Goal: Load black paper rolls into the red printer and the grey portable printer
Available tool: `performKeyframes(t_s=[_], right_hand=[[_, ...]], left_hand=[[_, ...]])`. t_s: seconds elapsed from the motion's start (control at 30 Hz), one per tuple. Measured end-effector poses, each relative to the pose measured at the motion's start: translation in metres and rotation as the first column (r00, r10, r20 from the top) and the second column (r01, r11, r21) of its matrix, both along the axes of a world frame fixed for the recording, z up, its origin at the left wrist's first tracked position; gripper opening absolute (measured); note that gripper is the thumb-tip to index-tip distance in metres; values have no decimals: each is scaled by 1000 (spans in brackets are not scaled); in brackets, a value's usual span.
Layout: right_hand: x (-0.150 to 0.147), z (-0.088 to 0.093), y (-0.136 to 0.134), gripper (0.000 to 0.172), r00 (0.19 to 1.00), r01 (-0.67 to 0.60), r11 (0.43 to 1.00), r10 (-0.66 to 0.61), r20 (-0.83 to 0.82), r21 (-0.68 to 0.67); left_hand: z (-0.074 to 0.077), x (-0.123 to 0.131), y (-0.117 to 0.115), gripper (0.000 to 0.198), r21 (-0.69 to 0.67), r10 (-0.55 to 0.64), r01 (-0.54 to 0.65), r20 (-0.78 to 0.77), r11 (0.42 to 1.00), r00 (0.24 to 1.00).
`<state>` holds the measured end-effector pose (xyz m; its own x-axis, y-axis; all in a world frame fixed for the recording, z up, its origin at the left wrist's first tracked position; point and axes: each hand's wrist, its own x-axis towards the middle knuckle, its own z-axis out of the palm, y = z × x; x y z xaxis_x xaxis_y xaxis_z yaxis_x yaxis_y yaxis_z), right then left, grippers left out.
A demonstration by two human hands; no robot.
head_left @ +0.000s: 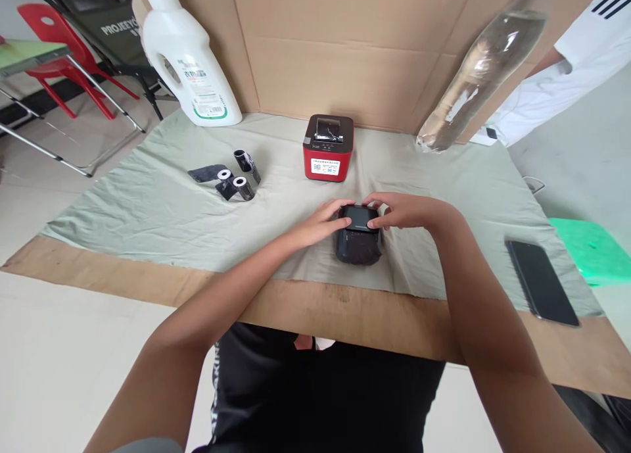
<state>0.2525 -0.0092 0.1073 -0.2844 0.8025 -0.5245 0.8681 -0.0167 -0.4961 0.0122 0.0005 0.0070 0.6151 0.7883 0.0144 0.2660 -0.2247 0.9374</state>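
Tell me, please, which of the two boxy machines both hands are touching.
The black machine: the left hand and right hand touch it, whereas the red machine stands farther back, untouched.

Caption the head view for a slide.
Left hand and right hand touching a black device, with a red box behind it.

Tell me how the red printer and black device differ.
The red printer has red sides and a white label; the black device looks dark overall. The left hand and right hand touch the black device, not the red printer. The red printer is farther back than the black device. Both rest on the pale cloth.
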Motion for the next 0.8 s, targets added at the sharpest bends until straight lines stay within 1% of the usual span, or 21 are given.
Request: performKeyframes(t_s=[0.17, 0.3, 0.37, 0.43, 0.47, 0.53, 0.6, 0.63, 0.67, 0.7, 0.73, 0.77, 0.8], right_hand=[[-1, -1, 0, 60, 1000, 17, 1000, -17, 8, -25], [-4, -1, -2, 59, 998, 59, 998, -59, 29, -21], [-4, -6, -8, 59, 996, 92, 996, -92, -6, 15], [-2, -18, -22, 57, 981, 180, 978, -172, -86, 104], [-1, -26, -32, 56, 963, 253, 952, -231, -135, 172], [0, -45, -59, 51, 903, 428, 852, -391, -178, 302], [-5, -65, -90, 44, 846, 533, 774, -488, -216, 342], [-9, -73, -106, 42, 832, 555, 755, -501, -238, 349], [-15, -81, -120, 41, 832, 555, 742, -489, -262, 377], [-23, -88, -131, 40, 845, 535, 720, -463, -268, 442], [-33, -93, -140, 43, 873, 486, 713, -424, -240, 506], [-43, -97, -145, 51, 888, 447, 687, -416, -195, 572], [-53, -100, -148, 60, 887, 425, 656, -438, -143, 625]], left_hand=[[-7, 2, 7, 56, -24, -46, 48, 65, 999, 997], [-7, 4, 9, 54, -19, -58, 60, 89, 998, 994], [-4, 4, 7, 52, 2, -45, 45, 77, 999, 996], [-1, 4, 4, 52, 20, -27, 26, 57, 999, 998], [0, 4, 3, 53, 24, -19, 18, 46, 1000, 999], [3, 3, 1, 60, 30, -21, 20, 19, 999, 1000], [3, 1, 0, 68, 40, -37, 37, -1, 999, 999], [3, 1, 0, 71, 47, -48, 48, -5, 998, 999], [3, 0, 1, 73, 54, -56, 56, -5, 997, 998], [2, 0, 1, 73, 59, -61, 61, -3, 996, 998], [1, 0, 2, 74, 61, -62, 62, 0, 996, 998], [0, 0, 3, 74, 61, -63, 63, 2, 996, 998], [-1, 0, 4, 75, 60, -64, 64, 3, 996, 998]])
